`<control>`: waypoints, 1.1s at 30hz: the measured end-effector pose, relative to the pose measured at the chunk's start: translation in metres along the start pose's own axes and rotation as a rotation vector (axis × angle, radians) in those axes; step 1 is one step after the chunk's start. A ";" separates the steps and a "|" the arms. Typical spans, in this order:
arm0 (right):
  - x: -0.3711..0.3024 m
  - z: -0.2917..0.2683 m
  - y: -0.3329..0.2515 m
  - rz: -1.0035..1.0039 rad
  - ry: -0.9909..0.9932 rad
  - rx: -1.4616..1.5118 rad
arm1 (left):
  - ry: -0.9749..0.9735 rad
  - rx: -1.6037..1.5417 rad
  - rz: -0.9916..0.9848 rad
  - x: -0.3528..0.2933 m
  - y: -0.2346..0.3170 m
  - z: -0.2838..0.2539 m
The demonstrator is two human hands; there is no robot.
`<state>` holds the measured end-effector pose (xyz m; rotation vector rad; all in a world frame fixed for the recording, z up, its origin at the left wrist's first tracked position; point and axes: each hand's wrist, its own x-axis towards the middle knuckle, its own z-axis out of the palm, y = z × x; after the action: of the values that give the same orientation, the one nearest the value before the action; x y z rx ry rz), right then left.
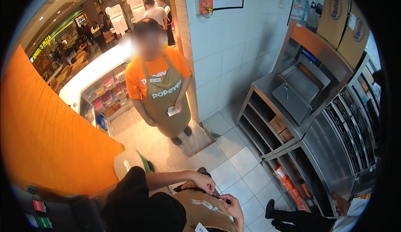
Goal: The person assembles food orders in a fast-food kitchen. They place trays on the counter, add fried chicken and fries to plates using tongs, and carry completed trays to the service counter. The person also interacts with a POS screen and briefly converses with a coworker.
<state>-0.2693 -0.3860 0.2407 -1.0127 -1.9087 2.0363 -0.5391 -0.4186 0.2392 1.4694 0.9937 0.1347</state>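
Both of my hands are close together in front of the tan apron [196, 205] that I wear over a black-sleeved top. My left hand [204, 182] is closed, its knuckles up, near the apron's lower edge. Just to its right, my right hand [232, 207] has its fingers curled and pinched together, also at the apron. A narrow brownish edge shows between the two hands; whether it is apron cloth or a small item, I cannot make out. Across from me stands a co-worker [161, 87] in an orange shirt and tan apron, with a white card [173, 111] in one hand.
At right stands a steel counter [259, 83] with a grey tray [292, 102] bearing a spoon, and shelves below. Cardboard boxes [334, 14] are stacked above. Another person's dark-trousered legs [298, 221] show at lower right. An orange partition [54, 127] and a bin [127, 163] stand at left.
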 end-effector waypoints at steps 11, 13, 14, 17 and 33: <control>0.016 0.022 -0.011 -0.089 -0.064 -0.164 | -0.031 -0.030 0.016 -0.012 -0.013 0.007; 0.012 0.023 -0.009 -0.008 -0.151 -0.078 | -0.117 -0.198 0.159 -0.013 -0.021 0.010; 0.010 0.022 -0.007 0.081 -0.136 -0.046 | -0.195 -0.303 0.286 -0.011 -0.026 0.010; 0.011 0.024 0.004 -0.028 -0.279 -0.040 | -0.557 -0.524 -0.100 0.004 -0.045 0.001; -0.031 0.035 0.104 -0.320 0.269 0.344 | -0.577 0.955 0.123 0.407 -0.048 0.080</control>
<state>-0.2333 -0.4484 0.1529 -0.7888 -1.4182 1.8499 -0.2617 -0.2312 -0.0100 2.2446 0.4753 -0.7365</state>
